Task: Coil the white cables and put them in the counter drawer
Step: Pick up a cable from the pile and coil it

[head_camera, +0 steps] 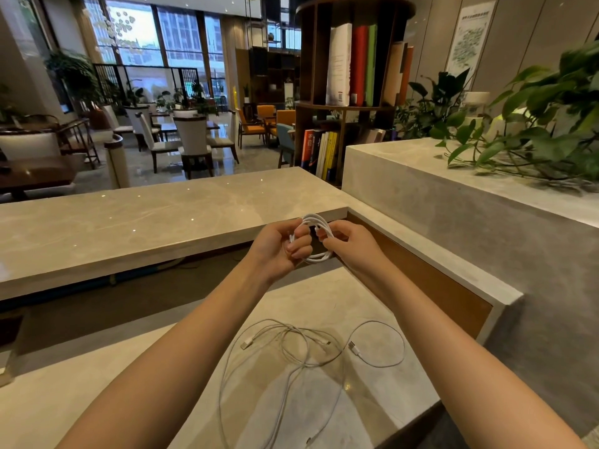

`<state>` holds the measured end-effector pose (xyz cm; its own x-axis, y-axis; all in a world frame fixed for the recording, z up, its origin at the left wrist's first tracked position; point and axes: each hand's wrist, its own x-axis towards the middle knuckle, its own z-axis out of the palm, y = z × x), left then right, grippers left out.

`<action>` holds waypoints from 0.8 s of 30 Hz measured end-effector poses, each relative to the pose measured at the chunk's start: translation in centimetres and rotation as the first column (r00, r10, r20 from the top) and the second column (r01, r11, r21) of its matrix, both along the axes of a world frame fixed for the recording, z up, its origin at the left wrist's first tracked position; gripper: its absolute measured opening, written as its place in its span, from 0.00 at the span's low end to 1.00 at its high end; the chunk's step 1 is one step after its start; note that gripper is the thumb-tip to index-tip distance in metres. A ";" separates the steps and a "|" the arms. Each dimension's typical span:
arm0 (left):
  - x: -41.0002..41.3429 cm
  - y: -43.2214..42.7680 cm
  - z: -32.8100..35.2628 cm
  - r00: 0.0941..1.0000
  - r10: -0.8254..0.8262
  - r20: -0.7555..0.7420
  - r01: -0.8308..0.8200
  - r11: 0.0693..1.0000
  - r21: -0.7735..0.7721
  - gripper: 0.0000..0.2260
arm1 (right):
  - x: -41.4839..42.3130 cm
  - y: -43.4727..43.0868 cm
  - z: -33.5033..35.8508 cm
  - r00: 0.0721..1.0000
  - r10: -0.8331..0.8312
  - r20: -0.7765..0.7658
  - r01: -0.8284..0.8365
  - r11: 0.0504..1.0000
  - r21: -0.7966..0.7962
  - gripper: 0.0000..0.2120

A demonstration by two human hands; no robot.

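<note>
A coiled white cable (316, 222) is held up in front of me, above the lower counter. My left hand (275, 247) grips the coil's left side, fingers curled through the loops. My right hand (348, 241) pinches its right side with fingertips. On the lower counter (97, 400) near me lie loose white cables (291, 354), tangled in wide loops, with their plugs showing. No drawer shows in this view.
A raised marble counter (129, 222) runs across in front. A taller grey ledge (453, 222) with leafy plants (534, 124) stands at right. A round bookshelf (350, 76) rises behind. Chairs and tables fill the lounge beyond.
</note>
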<state>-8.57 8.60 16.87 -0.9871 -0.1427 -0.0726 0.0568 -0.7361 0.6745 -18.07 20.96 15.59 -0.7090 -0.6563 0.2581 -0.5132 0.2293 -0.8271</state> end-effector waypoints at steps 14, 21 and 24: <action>0.2 -1.2 -0.1 1.000 0.029 -0.002 -0.022 0.720 -0.694 0.07 | 0.8 0.3 0.9 0.946 0.164 0.279 -0.123 0.980 -0.158 0.10; -0.2 -0.1 -1.4 0.974 0.219 0.058 -0.033 0.388 -0.921 0.10 | 0.8 -0.2 0.3 0.883 0.037 -0.467 0.073 0.974 0.215 0.11; -0.6 0.5 -1.3 0.949 0.312 0.040 -0.006 0.144 -0.989 0.11 | 0.9 -0.5 -0.3 0.649 0.064 -0.758 0.241 0.928 0.284 0.13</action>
